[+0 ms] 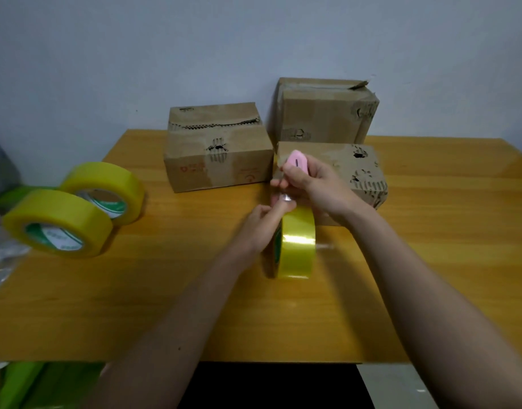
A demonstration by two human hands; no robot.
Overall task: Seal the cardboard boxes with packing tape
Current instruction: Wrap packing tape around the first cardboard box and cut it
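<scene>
Hands first: our left hand (261, 224) grips the upright yellow roll of packing tape (296, 246) on the wooden bench (194, 305), pinching its loose clear end; our right hand (308, 184) holds a small pink plastic cutter (295, 162) above. Behind stand three worn brown cardboard boxes (218, 149). We risk nicking fingers, or the cut end snapping back onto the roll.

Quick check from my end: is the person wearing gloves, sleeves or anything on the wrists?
No. Both forearms are bare up to the picture's edge. The left hand and right hand have no gloves, and no rings, watch or bands show.
</scene>
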